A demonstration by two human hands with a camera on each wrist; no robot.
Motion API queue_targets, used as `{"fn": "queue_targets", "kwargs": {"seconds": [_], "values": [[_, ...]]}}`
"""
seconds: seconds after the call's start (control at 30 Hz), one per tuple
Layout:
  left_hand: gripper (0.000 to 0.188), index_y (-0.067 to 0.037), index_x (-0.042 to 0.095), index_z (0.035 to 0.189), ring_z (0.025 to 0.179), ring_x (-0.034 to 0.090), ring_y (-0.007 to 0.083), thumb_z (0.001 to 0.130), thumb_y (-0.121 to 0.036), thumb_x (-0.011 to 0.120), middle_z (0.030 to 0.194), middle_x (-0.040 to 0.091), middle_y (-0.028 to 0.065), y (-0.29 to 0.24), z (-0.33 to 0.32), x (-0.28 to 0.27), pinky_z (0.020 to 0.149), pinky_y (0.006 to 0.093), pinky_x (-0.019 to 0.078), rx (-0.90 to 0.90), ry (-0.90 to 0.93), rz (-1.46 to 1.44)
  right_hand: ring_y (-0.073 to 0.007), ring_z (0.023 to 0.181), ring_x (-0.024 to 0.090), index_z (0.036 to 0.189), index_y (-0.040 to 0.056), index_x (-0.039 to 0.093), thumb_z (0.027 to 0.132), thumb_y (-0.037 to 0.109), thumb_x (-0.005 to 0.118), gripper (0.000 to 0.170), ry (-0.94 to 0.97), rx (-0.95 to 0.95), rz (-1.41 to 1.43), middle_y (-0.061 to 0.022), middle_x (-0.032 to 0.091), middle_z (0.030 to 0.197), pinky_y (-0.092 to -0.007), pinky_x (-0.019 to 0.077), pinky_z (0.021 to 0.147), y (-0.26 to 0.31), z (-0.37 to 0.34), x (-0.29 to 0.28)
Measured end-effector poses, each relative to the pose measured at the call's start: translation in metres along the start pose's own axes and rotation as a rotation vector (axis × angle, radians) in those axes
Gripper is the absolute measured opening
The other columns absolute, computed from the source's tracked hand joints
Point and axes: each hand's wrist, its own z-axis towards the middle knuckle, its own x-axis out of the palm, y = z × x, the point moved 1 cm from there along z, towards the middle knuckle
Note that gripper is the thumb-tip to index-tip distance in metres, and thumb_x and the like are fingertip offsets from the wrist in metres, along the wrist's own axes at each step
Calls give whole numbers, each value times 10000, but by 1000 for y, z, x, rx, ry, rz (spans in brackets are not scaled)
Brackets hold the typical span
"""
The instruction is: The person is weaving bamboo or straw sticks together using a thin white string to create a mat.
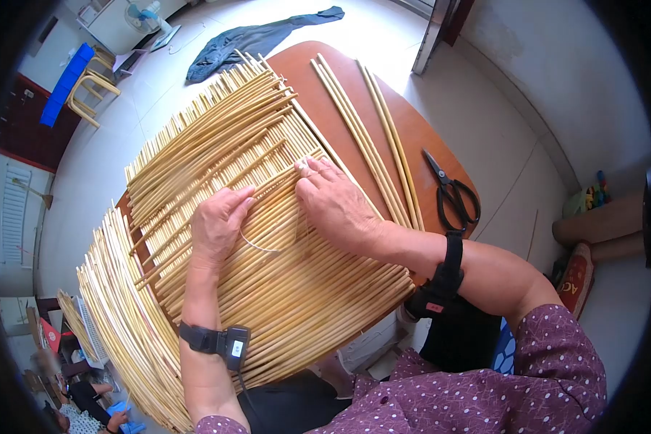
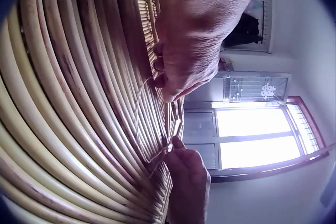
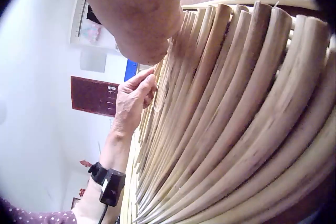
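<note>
Thin yellow sticks [image 1: 304,289] lie side by side in a layer across a lattice of similar sticks. My left hand [image 1: 220,220] has thumb and forefinger pinched at the layer's upper edge; a thin pale cord [image 1: 260,249] curves away beneath them. In the left wrist view the cord [image 2: 137,116] loops between my left hand [image 2: 191,40] and right hand [image 2: 188,187]. To the right, my right hand [image 1: 336,202] pinches the cord by the stick ends near the frame's edge. Its fingertips are hidden in the right wrist view, behind the hand [image 3: 136,29].
Black scissors [image 1: 452,195] and several loose sticks [image 1: 362,137] lie on the brown table [image 1: 427,130], right of the frame. More long sticks [image 1: 123,311] are bundled at the left. A dark garment [image 1: 246,47] lies on the floor beyond the table.
</note>
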Motion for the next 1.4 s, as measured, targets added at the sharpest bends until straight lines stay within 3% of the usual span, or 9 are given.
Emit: {"fn": "queue_targets", "kwargs": {"seconds": [0.3,0.4,0.47,0.63,0.7,0.87,0.93,1.17,1.4], "values": [[183,-153,742,1028,632,597,155,872,-227,681,756,663,22,1,0,2,590,292,475,17,-27,-1,-336,1039,526,885,-23,536,845,27,474,89,-153,-56,23,-210,557,1021,-442,386,989,-16,13,17],[206,-59,728,1038,688,634,179,857,-146,685,793,680,84,-2,1,-1,642,287,492,4,0,-19,-347,976,534,864,-17,513,846,10,450,71,-105,-43,60,-194,523,958,-454,396,968,-16,16,16],[205,-62,728,1041,692,626,179,858,-143,682,806,672,78,-3,2,-4,660,289,494,6,12,-3,-381,1281,444,933,-6,529,916,88,506,98,107,72,93,-271,514,1305,-445,291,1130,-19,17,15],[230,-155,718,1084,706,628,188,861,-196,683,862,665,42,8,-2,-7,660,301,509,75,-25,42,-381,1264,456,926,-13,511,917,78,497,92,-20,39,79,-270,517,1292,-441,296,1128,-27,12,33],[294,-60,663,1148,713,611,168,856,-85,652,901,638,86,9,-7,-11,715,307,505,36,-3,-34,-383,1251,459,918,-13,508,913,72,502,85,-59,13,54,-269,521,1277,-440,303,1120,-28,11,35],[243,-16,606,1091,802,638,162,851,-50,620,935,654,92,17,-12,-10,742,301,527,-77,13,-195,-386,1228,455,903,-13,511,898,64,521,79,-30,0,105,-263,534,1230,-439,320,1098,-25,12,27],[243,-2,601,1082,834,647,166,844,-50,616,947,657,85,20,-12,-11,780,300,532,-35,29,-194,-412,1315,411,1194,-116,457,942,19,344,308,78,22,74,-341,464,1313,-454,261,1164,-24,12,24],[209,6,613,1031,859,653,154,829,-47,614,918,669,79,25,-10,-11,820,290,534,-60,18,-260,-419,1316,403,1038,-69,488,910,1,376,184,57,-10,76,-308,471,1325,-463,271,1152,-22,13,22],[157,-7,668,972,850,663,143,831,-75,667,904,690,74,20,-7,-11,805,276,541,-97,19,-215,-414,1317,402,1085,-79,487,908,2,379,222,58,2,82,-303,469,1326,-465,263,1155,-23,12,25]]}}
